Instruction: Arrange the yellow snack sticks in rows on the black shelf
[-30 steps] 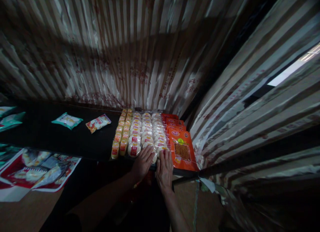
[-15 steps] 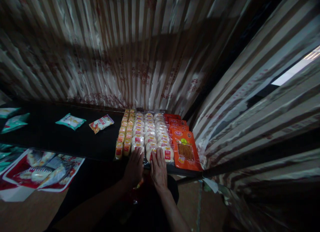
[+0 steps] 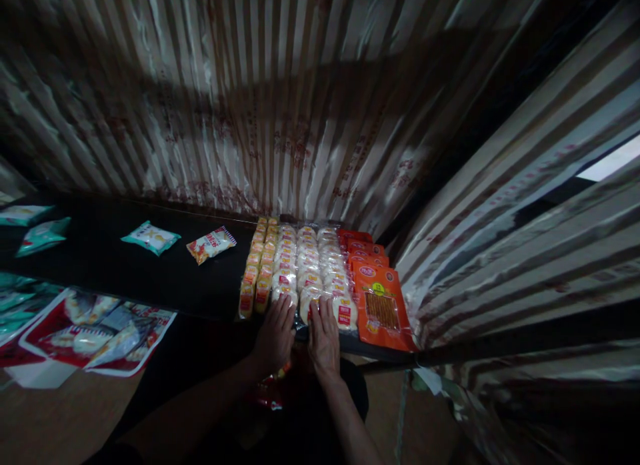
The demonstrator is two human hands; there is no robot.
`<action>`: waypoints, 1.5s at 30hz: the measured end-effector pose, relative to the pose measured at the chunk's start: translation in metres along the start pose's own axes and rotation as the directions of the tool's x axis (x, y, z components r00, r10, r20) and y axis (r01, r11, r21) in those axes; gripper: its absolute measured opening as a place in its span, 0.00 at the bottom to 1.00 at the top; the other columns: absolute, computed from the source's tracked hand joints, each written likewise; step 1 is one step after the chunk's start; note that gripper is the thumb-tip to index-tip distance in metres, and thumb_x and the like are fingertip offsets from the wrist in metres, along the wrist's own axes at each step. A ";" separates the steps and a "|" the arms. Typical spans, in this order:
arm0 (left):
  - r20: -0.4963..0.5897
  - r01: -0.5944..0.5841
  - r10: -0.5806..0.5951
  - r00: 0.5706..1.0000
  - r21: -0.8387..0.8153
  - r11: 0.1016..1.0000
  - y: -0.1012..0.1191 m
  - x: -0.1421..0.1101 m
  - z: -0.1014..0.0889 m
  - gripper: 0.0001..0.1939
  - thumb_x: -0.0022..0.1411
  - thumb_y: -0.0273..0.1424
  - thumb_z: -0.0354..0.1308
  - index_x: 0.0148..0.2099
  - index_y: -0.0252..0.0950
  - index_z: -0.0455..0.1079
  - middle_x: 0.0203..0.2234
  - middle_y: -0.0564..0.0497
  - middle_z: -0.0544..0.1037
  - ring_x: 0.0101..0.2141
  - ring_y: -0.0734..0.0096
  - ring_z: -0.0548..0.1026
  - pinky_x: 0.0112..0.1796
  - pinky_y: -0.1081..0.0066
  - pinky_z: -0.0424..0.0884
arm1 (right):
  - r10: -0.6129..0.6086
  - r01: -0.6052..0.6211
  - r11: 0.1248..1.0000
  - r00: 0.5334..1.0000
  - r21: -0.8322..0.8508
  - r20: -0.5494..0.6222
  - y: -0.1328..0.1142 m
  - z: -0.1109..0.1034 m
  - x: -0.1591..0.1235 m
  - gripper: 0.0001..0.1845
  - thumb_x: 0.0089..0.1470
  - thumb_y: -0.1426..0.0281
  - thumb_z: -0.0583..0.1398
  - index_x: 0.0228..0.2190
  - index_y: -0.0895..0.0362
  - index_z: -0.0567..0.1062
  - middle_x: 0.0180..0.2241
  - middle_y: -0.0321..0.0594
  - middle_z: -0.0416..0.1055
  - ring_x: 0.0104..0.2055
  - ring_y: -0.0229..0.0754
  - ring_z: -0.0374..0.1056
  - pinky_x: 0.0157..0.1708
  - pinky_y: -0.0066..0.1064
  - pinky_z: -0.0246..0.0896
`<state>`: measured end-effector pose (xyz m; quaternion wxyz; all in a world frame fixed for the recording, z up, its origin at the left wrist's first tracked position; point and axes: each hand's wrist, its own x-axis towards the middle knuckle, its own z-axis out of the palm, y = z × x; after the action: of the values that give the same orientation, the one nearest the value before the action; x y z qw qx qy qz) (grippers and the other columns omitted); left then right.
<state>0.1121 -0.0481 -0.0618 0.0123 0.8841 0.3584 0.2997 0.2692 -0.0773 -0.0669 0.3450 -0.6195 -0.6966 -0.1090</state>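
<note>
Rows of round white snack packs with red labels [image 3: 310, 271] lie on a black table [image 3: 150, 278], between a column of yellow-orange packs [image 3: 255, 271] and overlapping orange pouches [image 3: 380, 305]. My left hand [image 3: 276, 331] lies flat with fingers stretched out on the nearest white pack at the table's front edge. My right hand [image 3: 324, 335] rests flat beside it on the front of the adjoining row, fingers extended. Neither hand grips anything.
A teal packet [image 3: 150, 237] and a red-and-white packet [image 3: 211, 243] lie to the left on the table, with more teal packets [image 3: 43, 233] farther left. A printed red poster [image 3: 90, 331] hangs at lower left. Striped shiny curtains [image 3: 280, 118] close in behind and on the right.
Both hands slid a little leftward along the front of the snack rows, from the rows beside the orange pouches toward the middle ones. The view also shifted slightly.
</note>
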 end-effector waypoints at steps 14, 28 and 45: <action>0.032 -0.070 0.072 0.997 -0.057 0.996 -0.004 -0.016 -0.004 0.25 0.59 0.22 0.44 0.59 0.26 0.56 0.63 0.34 0.49 0.64 0.51 0.38 0.57 0.47 0.56 | 0.027 -0.026 0.998 1.000 -0.055 0.005 -0.012 -0.014 -0.004 0.32 0.61 0.74 0.49 0.63 0.50 0.45 0.65 0.46 0.45 0.66 0.51 0.39 0.58 0.52 0.49; 0.044 -0.076 0.083 0.996 -0.140 0.987 -0.006 -0.036 -0.009 0.27 0.57 0.21 0.43 0.60 0.29 0.55 0.64 0.39 0.50 0.64 0.52 0.41 0.57 0.47 0.56 | 0.014 -0.014 1.000 0.998 0.000 0.058 -0.034 -0.017 -0.010 0.33 0.59 0.76 0.48 0.63 0.51 0.46 0.64 0.44 0.47 0.66 0.50 0.41 0.58 0.50 0.49; -0.188 0.242 -0.234 0.954 0.024 0.970 -0.069 -0.036 -0.035 0.34 0.63 0.25 0.44 0.67 0.30 0.33 0.66 0.37 0.41 0.64 0.55 0.43 0.56 0.55 0.60 | 0.109 -0.141 0.962 0.983 0.235 0.145 -0.107 0.037 0.020 0.28 0.61 0.73 0.47 0.62 0.52 0.51 0.64 0.42 0.48 0.65 0.46 0.44 0.60 0.49 0.52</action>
<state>0.0297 -0.0272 -0.0681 -0.0054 0.8030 0.4687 0.3680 0.1558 -0.0624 -0.0525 0.3784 -0.6210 -0.6852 0.0402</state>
